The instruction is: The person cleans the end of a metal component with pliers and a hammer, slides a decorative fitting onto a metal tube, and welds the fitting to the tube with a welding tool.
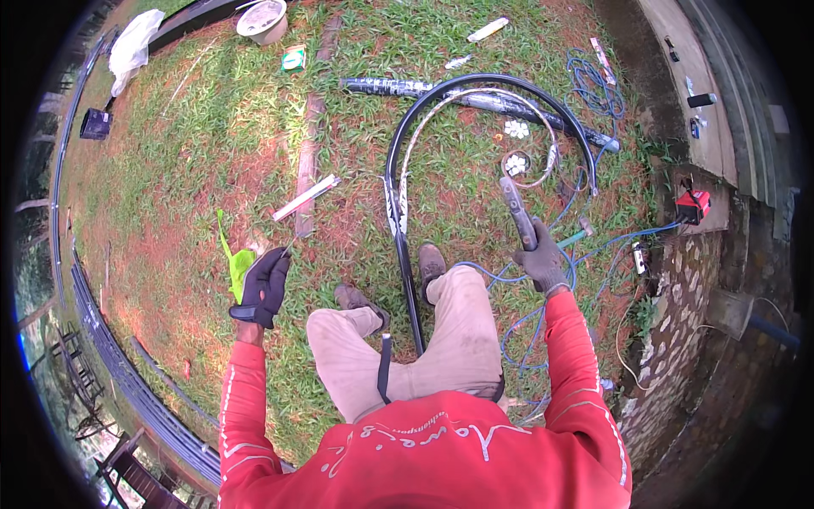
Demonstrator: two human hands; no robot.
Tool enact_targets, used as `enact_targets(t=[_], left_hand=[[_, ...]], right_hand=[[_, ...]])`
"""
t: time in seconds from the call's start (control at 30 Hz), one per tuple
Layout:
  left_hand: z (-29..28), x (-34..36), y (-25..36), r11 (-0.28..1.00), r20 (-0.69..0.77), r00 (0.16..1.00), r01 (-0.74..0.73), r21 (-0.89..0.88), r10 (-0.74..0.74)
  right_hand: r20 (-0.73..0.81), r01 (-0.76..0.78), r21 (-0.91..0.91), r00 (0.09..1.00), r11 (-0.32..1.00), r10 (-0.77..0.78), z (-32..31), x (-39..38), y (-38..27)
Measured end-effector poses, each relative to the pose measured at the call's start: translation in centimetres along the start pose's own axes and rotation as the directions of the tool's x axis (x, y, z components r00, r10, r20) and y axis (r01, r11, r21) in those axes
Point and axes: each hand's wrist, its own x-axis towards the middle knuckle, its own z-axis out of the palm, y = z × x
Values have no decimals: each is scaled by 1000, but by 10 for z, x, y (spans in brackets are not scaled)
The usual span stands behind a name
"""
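Observation:
My left hand [264,287], in a dark glove, is closed on a thin pale strip [288,252] at the left of the head view. A bright green cloth or plastic piece [237,267] is right beside it. My right hand [538,261], in a grey glove, grips a dark, long tool [517,212] with round marks along it, angled up and leftward. A hammer with a teal handle [572,239] lies just right of that hand. A bent black tube [465,80] loops across the grass around a thinner pale loop [487,92], with its straight end running between my legs.
A dark pipe [381,86] and a board [310,119] lie on grass. A bucket [261,24] and white bag [131,47] are at upper left, long pipes [148,399] far left. Blue hose [593,76], a red machine [691,206] and a stone wall [670,339] are right.

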Motion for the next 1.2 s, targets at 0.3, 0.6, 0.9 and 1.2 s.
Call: enact_targets(t=[0.3,0.6,0.9,1.2], left_hand=[[-37,-71,307,999,142,990,27,-41,-21],[-42,-49,410,864,93,861,-503,1,500],[-41,-41,469,746,98,751,-660,91,653],[-36,-29,480,728,127,732,-680,85,669]], right_hand=[[-289,457,-62,843,887,-455,-174,-159,-103],[-193,736,-45,657,675,-729,-220,-217,-206],[-229,741,-41,646,671,-728,-246,-224,-230],[-206,758,-40,631,651,-748,-254,-207,-234]])
